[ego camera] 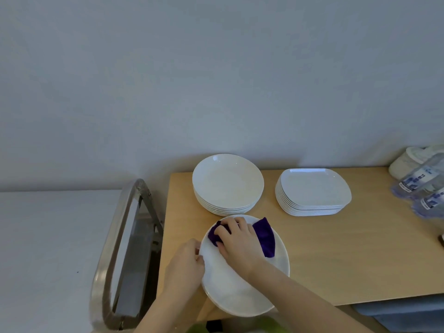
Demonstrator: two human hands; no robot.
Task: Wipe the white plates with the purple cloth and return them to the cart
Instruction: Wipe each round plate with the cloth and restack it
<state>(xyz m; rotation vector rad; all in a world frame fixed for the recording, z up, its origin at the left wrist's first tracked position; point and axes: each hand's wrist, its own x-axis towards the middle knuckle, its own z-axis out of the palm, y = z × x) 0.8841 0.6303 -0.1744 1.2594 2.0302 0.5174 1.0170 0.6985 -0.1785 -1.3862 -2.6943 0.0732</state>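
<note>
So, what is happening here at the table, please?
A person is wiping a white plate with a purple cloth. The right hand presses the cloth onto the plate, while the left hand holds the plate's left rim. The plate sits at the near edge of the wooden table. Behind it stand a stack of round plates and a stack of squarish plates. A metal cart stands to the left.
</note>
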